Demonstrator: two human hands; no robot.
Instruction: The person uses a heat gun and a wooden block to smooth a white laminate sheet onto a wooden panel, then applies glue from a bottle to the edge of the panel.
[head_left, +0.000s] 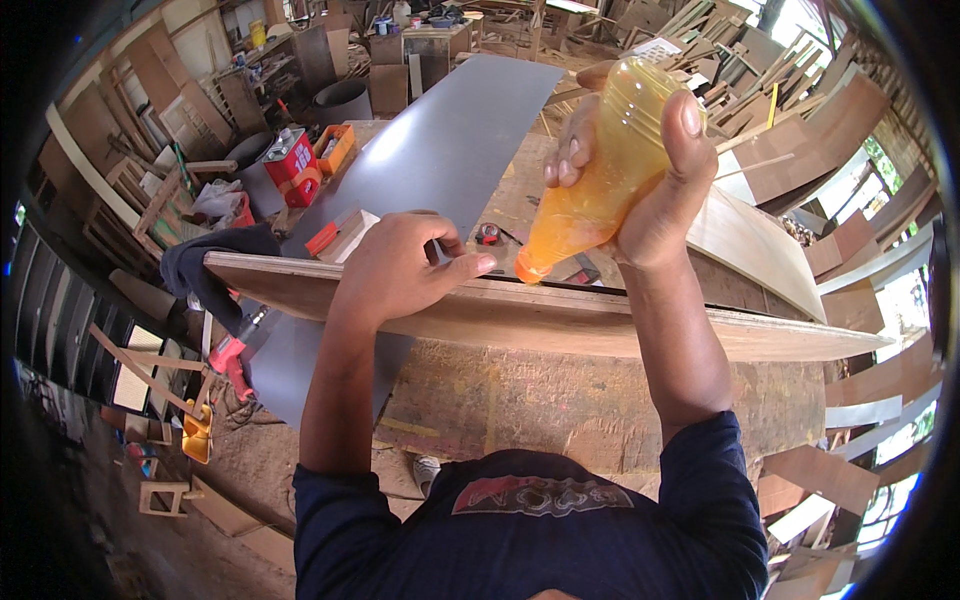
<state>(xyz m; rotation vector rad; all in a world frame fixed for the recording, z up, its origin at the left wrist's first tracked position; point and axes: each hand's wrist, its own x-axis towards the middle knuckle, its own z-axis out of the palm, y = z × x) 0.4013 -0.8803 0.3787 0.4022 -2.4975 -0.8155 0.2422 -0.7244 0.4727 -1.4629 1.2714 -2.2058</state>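
My right hand (665, 190) is closed around a clear squeeze bottle (625, 150) of yellow-orange liquid, perhaps glue. The bottle is tilted upside down, its orange nozzle at the top edge of a plywood board (520, 310). That board stands on its long edge across the workbench in front of me. Over the same top edge curls my left hand (410, 262), thumb toward the nozzle; its fingertips are partly hidden. A dark strip runs along the board's far side near the nozzle.
Behind the board lie a large grey sheet (440, 130) and a tape measure (487, 234). A red can (292, 168) and an orange box (335, 149) stand at the left. A red power drill (232, 360) is at the board's left end. Another wooden panel (760, 245) rests at the right.
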